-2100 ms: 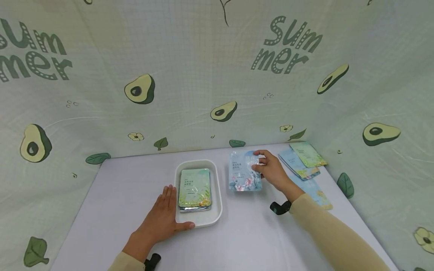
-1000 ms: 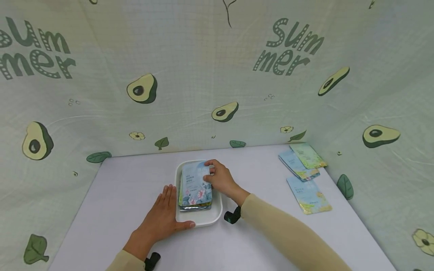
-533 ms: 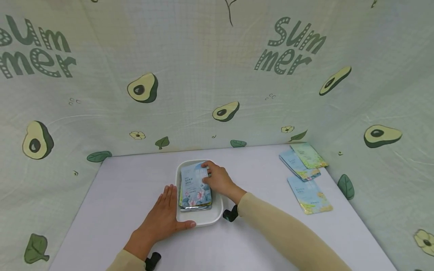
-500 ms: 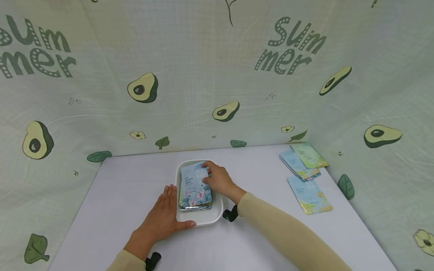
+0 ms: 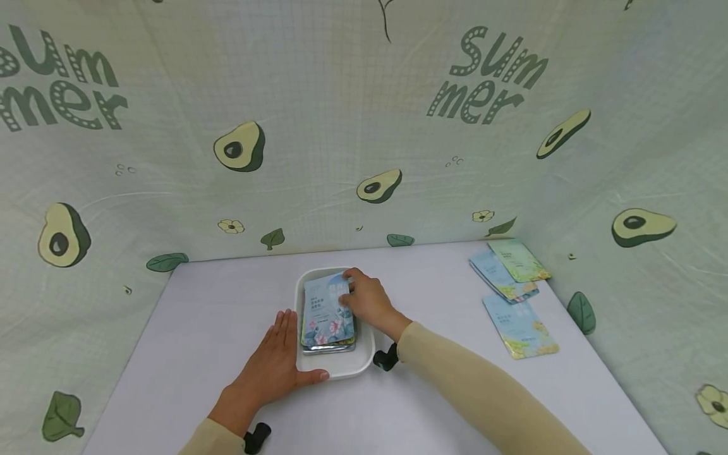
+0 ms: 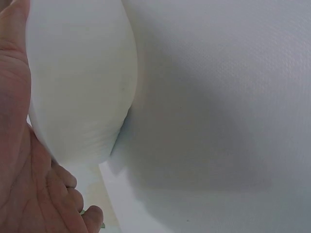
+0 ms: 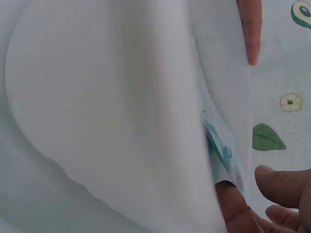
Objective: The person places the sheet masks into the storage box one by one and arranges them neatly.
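Observation:
A white tray (image 5: 332, 365) holds a stack of flat facial mask packets with silvery edges. On top lies a light-blue facial mask packet (image 5: 327, 313) with pink flowers, slightly askew over the others. My right hand (image 5: 371, 302) pinches its upper right edge in the head view; the right wrist view shows the thumb (image 7: 284, 187) on the near side, with the tray wall covering part of the other fingers. Flat against the tray's left side is my left hand (image 5: 273, 360), fingers straight and thumb along the front edge; the left wrist view shows its palm (image 6: 19, 160) beside the tray.
At the right of the white table (image 5: 216, 303) lie more packets: a green one (image 5: 519, 260) overlaps blue ones (image 5: 500, 278), and a single blue one (image 5: 522, 327) is nearer. An avocado-print cloth (image 5: 318, 126) rises behind and at the sides.
From right of the tray, my right hand has brought the light-blue packet left and down onto the green packet on the stack. My left hand has stayed against the tray.

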The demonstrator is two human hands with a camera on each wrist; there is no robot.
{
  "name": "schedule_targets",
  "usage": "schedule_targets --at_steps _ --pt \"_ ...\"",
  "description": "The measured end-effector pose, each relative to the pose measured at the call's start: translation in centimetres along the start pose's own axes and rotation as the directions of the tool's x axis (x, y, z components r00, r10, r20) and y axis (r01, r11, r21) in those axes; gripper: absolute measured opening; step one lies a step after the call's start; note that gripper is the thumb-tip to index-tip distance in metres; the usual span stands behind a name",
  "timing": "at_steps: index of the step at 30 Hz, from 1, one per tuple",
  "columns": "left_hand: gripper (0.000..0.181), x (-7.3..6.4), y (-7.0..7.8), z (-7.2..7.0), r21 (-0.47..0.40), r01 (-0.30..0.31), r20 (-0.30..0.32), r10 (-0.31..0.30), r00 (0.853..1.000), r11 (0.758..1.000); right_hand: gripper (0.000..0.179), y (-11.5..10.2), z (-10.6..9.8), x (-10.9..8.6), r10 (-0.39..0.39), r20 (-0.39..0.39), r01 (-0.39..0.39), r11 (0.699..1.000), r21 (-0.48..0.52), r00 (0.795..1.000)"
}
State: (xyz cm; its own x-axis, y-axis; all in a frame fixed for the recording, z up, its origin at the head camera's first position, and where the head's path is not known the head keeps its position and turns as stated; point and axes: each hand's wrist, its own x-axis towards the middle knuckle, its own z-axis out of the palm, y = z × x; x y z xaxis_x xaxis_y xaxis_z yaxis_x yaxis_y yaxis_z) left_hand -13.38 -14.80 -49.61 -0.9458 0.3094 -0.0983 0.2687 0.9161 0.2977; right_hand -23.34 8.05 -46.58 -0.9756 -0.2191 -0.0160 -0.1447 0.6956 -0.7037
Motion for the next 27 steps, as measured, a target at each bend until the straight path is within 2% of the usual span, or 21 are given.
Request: schedule_targets --at_steps 4,7,12,14,17,22,27 --pt "0.142 0.0 0.0 0.0 -0.002 0.006 -0.005 -0.006 1.000 1.000 0.046 -0.1 -0.6 -0.5 -0.023 -0.063 0.020 0.999 -0.048 0.998" --pt "0.142 -0.1 0.0 0.0 -0.004 0.009 -0.008 -0.010 1.000 1.000 0.040 0.2 -1.1 -1.0 -0.053 -0.117 0.048 0.998 -0.048 0.992" --pt "0.142 -0.1 0.2 0.0 -0.019 0.025 0.006 -0.025 1.000 1.000 0.035 2.0 -2.5 -2.3 -0.129 -0.206 0.115 0.990 -0.080 0.970" --pt "0.143 -0.2 0.1 0.0 -0.026 0.026 0.011 -0.026 1.000 0.999 0.038 3.3 -3.3 -2.9 -0.152 -0.221 0.128 0.984 -0.121 0.963" --pt "0.143 -0.3 0.1 -0.1 -0.035 0.028 0.014 -0.028 1.000 0.999 0.046 5.6 -4.9 -4.0 -0.154 -0.217 0.114 0.975 -0.189 0.964" --pt "0.144 -0.3 0.1 -0.1 -0.042 0.030 0.016 -0.029 0.999 0.999 0.059 10.4 -7.6 -6.3 -0.104 -0.197 0.039 0.951 -0.308 0.975" --pt "0.143 -0.4 0.4 -0.2 -0.056 0.028 0.021 -0.027 0.999 0.998 0.067 15.1 -10.6 -9.9 -0.033 -0.201 -0.047 0.924 -0.380 0.979"
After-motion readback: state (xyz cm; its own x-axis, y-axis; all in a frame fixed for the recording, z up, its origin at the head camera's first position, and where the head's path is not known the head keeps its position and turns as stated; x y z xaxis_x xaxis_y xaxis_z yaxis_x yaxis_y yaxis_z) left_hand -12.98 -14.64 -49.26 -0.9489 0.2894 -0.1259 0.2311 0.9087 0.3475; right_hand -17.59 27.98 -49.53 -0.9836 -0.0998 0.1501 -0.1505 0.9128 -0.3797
